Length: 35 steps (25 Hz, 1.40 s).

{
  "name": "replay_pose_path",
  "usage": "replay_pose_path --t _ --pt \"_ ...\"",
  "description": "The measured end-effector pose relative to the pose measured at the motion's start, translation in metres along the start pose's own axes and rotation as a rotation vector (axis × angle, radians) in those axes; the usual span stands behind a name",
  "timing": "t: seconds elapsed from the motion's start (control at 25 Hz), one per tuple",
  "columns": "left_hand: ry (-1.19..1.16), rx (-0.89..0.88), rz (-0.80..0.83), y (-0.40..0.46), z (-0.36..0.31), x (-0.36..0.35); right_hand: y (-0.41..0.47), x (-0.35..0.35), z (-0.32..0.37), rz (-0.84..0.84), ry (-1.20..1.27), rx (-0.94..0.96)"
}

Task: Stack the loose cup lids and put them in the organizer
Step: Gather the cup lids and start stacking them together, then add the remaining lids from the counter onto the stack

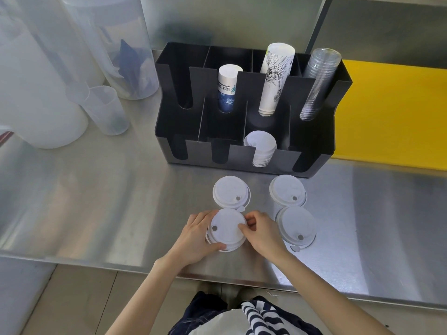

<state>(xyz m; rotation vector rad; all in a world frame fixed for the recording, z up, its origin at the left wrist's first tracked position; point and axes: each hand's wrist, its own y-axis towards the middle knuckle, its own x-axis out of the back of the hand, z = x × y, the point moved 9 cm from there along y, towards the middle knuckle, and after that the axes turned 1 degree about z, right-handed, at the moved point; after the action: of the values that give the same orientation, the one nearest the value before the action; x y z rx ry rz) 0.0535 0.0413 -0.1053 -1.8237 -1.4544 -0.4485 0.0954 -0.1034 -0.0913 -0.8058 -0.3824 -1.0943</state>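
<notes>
A small stack of white cup lids (227,229) lies on the steel counter near its front edge. My left hand (193,238) grips its left side and my right hand (262,232) pinches its right rim. Three more white lids lie loose: one (231,193) just behind the stack, one (287,191) at the back right, one (296,226) to the right of my right hand. The black organizer (314,146) stands behind them. Its front row holds a pile of white lids (260,147) in the third slot.
The organizer's back row holds a blue-and-white cup stack (227,89), a printed white cup stack (274,78) and clear cups (316,83). Translucent plastic jugs (36,93) and a measuring cup (106,110) stand at the left. A yellow board (391,112) lies at the right.
</notes>
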Motion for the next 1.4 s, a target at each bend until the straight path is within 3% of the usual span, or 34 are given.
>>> replay_pose_path --t 0.16,0.32,0.48,0.64,0.88,1.16,1.28,1.4 --pt "0.033 0.034 0.067 0.006 -0.002 0.009 0.007 0.014 0.003 -0.044 0.025 0.005" --pt "-0.070 0.074 -0.091 0.018 -0.010 0.036 0.029 0.030 0.012 -0.079 0.072 0.021" --pt "-0.117 0.248 -0.164 0.045 0.000 0.042 0.056 0.030 0.026 -0.026 -0.030 0.064" --pt "-0.124 0.314 -0.167 0.066 0.012 0.037 0.073 0.016 0.022 0.069 -0.178 0.051" --pt "-0.108 0.231 -0.136 0.070 -0.007 0.032 0.072 0.014 0.021 0.053 -0.106 0.070" --pt "-0.247 0.144 -0.265 0.054 -0.044 0.061 0.048 0.056 0.038 -0.211 0.188 0.092" --pt "-0.320 0.123 -0.289 0.045 -0.044 0.069 0.034 0.063 0.038 -0.202 0.302 0.086" --pt "-0.338 0.081 -0.195 0.034 -0.047 0.062 0.020 0.059 0.031 -0.135 0.325 0.054"
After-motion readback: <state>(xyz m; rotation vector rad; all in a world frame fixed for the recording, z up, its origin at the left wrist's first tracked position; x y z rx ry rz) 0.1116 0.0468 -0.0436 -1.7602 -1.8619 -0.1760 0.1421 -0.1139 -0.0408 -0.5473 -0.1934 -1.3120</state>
